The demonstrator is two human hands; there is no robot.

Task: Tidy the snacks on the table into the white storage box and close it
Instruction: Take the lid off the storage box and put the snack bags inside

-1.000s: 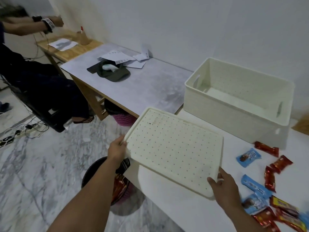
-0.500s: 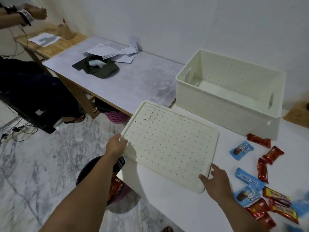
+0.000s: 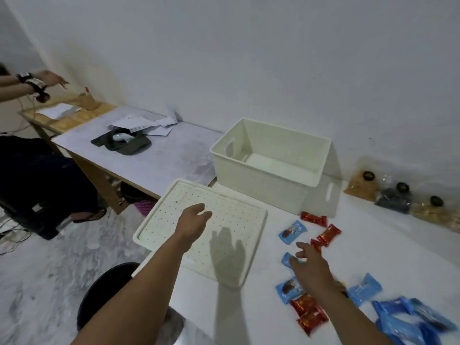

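Partly blurred: right hand (image 3: 311,266) fingers spread over snacks (image 3: 290,231), hiding some; left hand (image 3: 193,221) relaxed above lid (image 3: 159,227).

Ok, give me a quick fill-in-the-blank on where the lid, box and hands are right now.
1. The white storage box holds ____ snacks.
2. The lid lies flat on the ____.
3. The right hand reaches over the ____ wrappers.
4. The left hand hovers above the ____.

Missing: no; table; snack; lid
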